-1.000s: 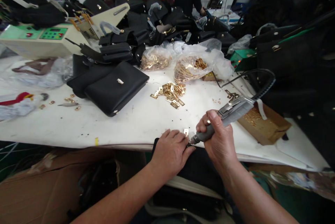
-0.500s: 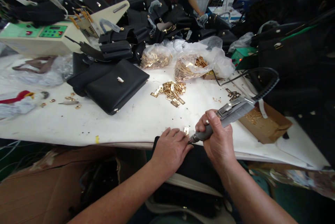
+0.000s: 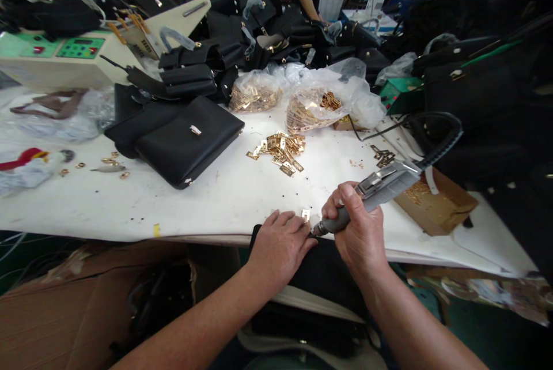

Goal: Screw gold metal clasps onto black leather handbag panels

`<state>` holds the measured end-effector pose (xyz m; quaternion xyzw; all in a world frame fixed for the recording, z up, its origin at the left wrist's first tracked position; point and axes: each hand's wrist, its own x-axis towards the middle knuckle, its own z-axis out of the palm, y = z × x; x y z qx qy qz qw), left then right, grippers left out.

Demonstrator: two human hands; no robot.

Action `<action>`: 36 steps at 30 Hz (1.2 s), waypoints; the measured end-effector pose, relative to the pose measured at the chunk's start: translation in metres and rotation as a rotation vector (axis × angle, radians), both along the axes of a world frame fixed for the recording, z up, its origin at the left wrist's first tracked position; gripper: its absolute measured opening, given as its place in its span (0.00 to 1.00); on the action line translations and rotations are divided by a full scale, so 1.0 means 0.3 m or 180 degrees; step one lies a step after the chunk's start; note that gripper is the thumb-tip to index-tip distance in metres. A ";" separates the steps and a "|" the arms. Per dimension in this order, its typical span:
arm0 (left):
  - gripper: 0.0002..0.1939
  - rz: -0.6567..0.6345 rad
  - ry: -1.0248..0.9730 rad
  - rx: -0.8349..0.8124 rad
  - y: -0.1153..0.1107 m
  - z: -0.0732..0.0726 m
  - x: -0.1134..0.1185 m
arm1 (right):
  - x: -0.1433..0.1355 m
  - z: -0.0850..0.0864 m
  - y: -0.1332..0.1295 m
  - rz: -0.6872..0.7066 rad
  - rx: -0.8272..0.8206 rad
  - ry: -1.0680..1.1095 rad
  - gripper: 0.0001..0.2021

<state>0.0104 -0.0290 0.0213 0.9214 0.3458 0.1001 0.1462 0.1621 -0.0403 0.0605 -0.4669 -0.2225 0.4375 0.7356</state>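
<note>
Closest in, the left hand (image 3: 280, 246) lies flat, fingers loose, pressing a black bag (image 3: 322, 269) at the counter (image 3: 224, 197) edge. Right beside it the right hand (image 3: 358, 231) is clenched around a grey power tool (image 3: 367, 197), tip down at the bag just off the left fingertips. A single gold plate (image 3: 306, 215) lies on the counter, just past those fingers. To the right, an open cardboard box (image 3: 436, 206) holds small gold pieces. Further out, a loose pile of gold plates (image 3: 279, 152) sits mid-counter, with a flat black purse (image 3: 188, 142) to its left. Behind them, two clear plastic bags (image 3: 315, 106) bulge with more gold hardware. Beyond that, black bags (image 3: 242, 41) are heaped, and a cream machine (image 3: 78, 59) stands far left.
</note>
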 end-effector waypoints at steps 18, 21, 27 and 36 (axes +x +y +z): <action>0.18 -0.0021 0.0008 0.0012 -0.002 0.005 -0.006 | 0.020 -0.001 0.081 -0.0346 0.0227 -0.0461 0.14; 0.18 0.0003 0.0019 0.0007 -0.004 -0.004 -0.006 | 0.012 -0.034 0.109 -0.0400 0.0093 -0.0788 0.14; 0.19 0.0004 0.0058 -0.0066 -0.004 -0.007 -0.004 | -0.006 -0.077 0.123 -0.0353 -0.0159 -0.1096 0.16; 0.18 -0.0011 0.0082 -0.0099 -0.004 -0.002 -0.003 | -0.005 -0.085 0.106 -0.0006 -0.0238 -0.1596 0.14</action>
